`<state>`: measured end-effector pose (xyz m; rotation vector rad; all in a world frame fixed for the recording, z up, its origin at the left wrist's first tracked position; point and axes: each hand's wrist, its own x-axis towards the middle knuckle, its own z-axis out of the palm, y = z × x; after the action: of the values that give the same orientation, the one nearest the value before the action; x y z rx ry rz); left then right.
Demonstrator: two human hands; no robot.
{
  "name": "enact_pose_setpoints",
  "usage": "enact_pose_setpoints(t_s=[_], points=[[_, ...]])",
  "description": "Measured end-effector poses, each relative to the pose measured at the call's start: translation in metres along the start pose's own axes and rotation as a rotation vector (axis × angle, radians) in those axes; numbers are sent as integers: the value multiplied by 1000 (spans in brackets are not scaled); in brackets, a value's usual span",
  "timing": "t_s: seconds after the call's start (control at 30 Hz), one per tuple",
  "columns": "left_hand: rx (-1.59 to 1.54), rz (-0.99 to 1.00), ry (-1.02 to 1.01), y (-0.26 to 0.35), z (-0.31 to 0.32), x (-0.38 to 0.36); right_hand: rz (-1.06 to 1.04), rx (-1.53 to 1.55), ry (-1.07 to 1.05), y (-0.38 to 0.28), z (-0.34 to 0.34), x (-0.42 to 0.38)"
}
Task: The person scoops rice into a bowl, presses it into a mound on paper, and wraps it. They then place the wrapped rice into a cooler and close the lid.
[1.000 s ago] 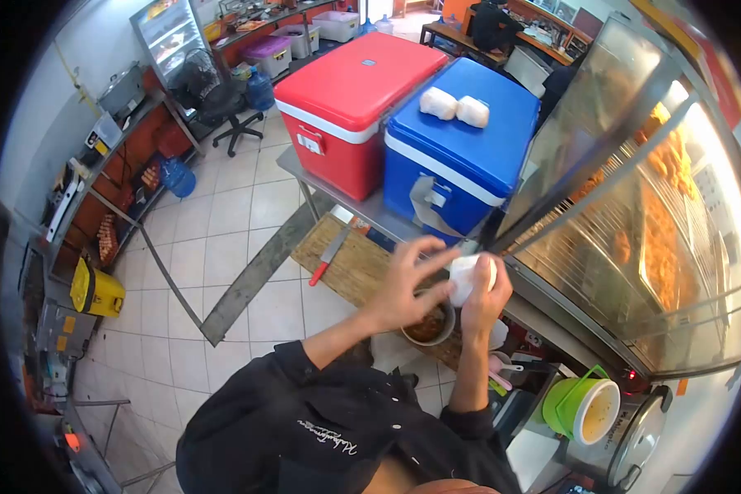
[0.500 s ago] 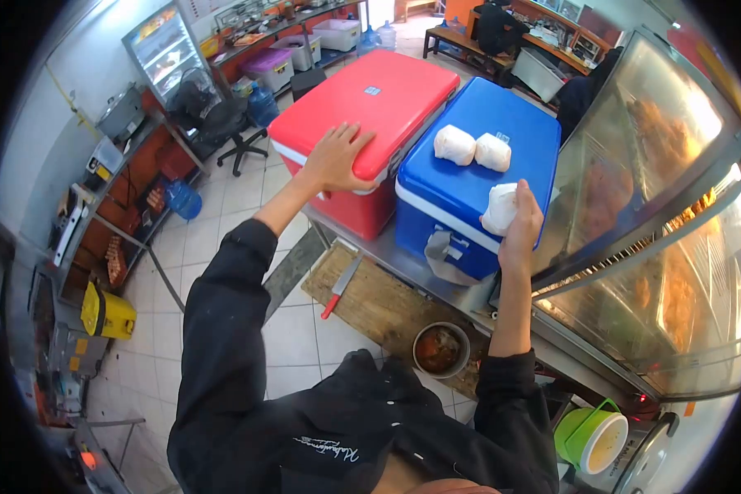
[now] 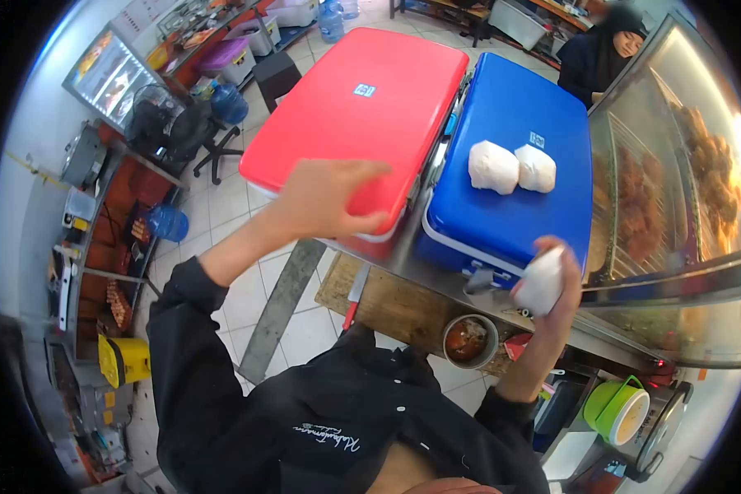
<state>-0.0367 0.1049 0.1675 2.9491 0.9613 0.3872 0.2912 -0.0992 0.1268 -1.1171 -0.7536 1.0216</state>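
Observation:
My left hand (image 3: 325, 196) is over the near edge of the red cooler's lid (image 3: 370, 107), its fingers apart and blurred, holding nothing. In my right hand (image 3: 556, 284) is a white wrapped bundle (image 3: 541, 281), gripped at the near right corner of the blue cooler (image 3: 510, 107). Two more white bundles, one on the left (image 3: 493, 167) and one on the right (image 3: 536, 169), sit side by side on the blue lid. Both coolers are closed and stand next to each other on a metal counter.
Below the coolers, a wooden board (image 3: 395, 307) bears a red-handled knife (image 3: 355, 296) and a pot (image 3: 469, 340) of reddish liquid. A glass display case (image 3: 659, 165) stands at the right. Another person (image 3: 598, 56) is behind the blue cooler. A green bucket (image 3: 617, 410) is at lower right.
My left hand has risen off the red lid's edge, its fingers now pointing right. My right hand has moved down and right with its bundle. The view has shifted, showing the other person more fully.

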Motion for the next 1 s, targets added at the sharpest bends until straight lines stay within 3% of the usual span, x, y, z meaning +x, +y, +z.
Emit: enact_pose_setpoints(t_s=[0.03, 0.1, 0.17, 0.2, 0.23, 0.27, 0.4, 0.63, 0.7, 0.8, 0.83, 0.9, 0.93, 1.0], points=[[-243, -27, 47, -24, -11, 1, 8, -61, -107, 8, 15, -10], [-193, -227, 273, -91, -13, -5, 28, -239, -258, 44, 45, -23], [-136, -456, 333, -161, 22, -26, 128, -263, -268, 76, 96, -28], [-144, -437, 333, -180, 34, -32, 169, -297, -270, 83, 118, -25], [-591, -519, 297, -191, 46, -42, 215, -329, -268, 90, 138, -23], [-1036, -592, 239, -196, 52, -49, 117, -374, -285, 106, 151, -18], [-1119, -531, 278, -179, 46, -50, 171, -289, -184, 109, 190, -22], [-1134, -360, 287, -182, 51, -57, 48, -30, -211, 69, 201, -22], [-958, -117, 375, -170, 35, -55, -21, 29, -368, 34, 209, -7], [-681, 232, 516, -162, 16, -56, -148, -201, -611, -21, 241, 32], [-681, 223, 519, -168, 25, -63, -192, -250, -668, -29, 256, 47], [-635, -199, 767, -184, 54, -79, -627, -427, -627, -27, 275, 91], [-394, -196, 785, -187, 52, -81, -657, -469, -706, -40, 277, 113], [-550, -275, 909, -182, 47, -74, -477, -573, -502, -45, 284, 149]])
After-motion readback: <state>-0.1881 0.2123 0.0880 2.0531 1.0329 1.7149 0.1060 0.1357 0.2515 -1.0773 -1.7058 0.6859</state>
